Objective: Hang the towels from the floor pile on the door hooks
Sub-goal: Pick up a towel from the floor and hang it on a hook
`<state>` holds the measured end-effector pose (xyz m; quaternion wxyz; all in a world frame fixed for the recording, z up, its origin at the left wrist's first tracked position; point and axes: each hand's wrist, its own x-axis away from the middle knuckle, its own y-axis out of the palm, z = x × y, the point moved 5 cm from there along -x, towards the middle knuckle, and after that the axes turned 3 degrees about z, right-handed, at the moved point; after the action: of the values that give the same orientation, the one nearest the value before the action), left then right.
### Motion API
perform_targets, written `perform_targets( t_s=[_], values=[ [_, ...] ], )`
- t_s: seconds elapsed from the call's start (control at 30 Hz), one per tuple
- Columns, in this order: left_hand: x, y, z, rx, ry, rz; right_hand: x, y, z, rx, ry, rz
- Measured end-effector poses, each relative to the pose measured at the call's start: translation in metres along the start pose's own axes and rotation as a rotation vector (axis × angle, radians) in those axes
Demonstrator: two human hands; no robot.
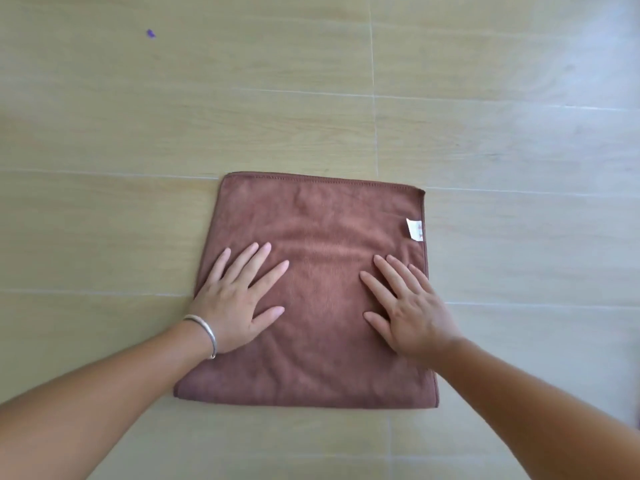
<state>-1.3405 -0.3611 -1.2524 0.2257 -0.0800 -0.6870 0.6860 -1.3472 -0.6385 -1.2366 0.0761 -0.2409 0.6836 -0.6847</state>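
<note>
From my head view, two bare forearms come in from the lower corners of the frame and meet on a brown towel (322, 289) lying on the floor (104, 220) at centre frame. It is folded into a rough square, flat, with its near edge low in the picture and its stitched far edge just above the middle.

The left hand (239, 299) lies palm down on the towel's left half, close to its left edge. Its grip is wide: fingers straight and fanned, thumb pointing toward the centre, holding nothing, only pressing on the cloth. A silver bangle (206, 332) sits on that wrist.

The right hand (408, 306) lies palm down on the right half, near the right edge, grip likewise wide, fingers straight and angled to the upper left. It looks slightly smeared, so I cannot tell how firmly it presses.

Further up the right edge of the towel, a small white label (414, 229) is sewn on.

Beyond the towel I see pale wood-look floor tiles with light grout lines. Far off, in the upper left of the frame, a tiny purple speck (151, 33) lies on the floor.
</note>
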Motion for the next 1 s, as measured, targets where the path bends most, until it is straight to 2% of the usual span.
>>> perform_targets(
  t_s=[0.17, 0.27, 0.37, 0.47, 0.6, 0.7, 0.8, 0.87, 1.0],
  values=[
    [-0.028, -0.018, -0.011, -0.03, -0.061, -0.004, -0.034, -0.014, 0.007, 0.016, 0.044, 0.002],
    [0.003, -0.012, 0.0, 0.0, 0.0, 0.006, -0.002, -0.013, -0.009, -0.015, -0.041, 0.076],
    [0.037, -0.003, 0.007, 0.051, 0.008, 0.038, 0.032, 0.002, -0.021, -0.025, -0.169, 0.055],
    [0.067, 0.006, 0.01, 0.039, 0.087, 0.064, 0.053, 0.017, -0.02, 0.002, -0.289, 0.054],
    [0.101, 0.013, 0.004, 0.027, 0.17, 0.055, 0.074, 0.028, -0.015, 0.063, -0.355, 0.033],
    [0.103, 0.007, -0.001, 0.025, 0.209, 0.099, 0.075, 0.022, -0.016, 0.089, -0.328, 0.067],
    [0.098, -0.014, -0.002, 0.0, 0.244, 0.065, 0.075, 0.0, -0.013, 0.104, -0.222, 0.047],
    [0.098, -0.041, 0.0, 0.012, 0.216, 0.023, 0.081, -0.024, -0.012, 0.11, -0.145, 0.017],
    [0.109, -0.113, 0.003, 0.052, 0.09, -0.005, 0.101, -0.094, -0.017, 0.105, -0.114, -0.015]
  ],
)
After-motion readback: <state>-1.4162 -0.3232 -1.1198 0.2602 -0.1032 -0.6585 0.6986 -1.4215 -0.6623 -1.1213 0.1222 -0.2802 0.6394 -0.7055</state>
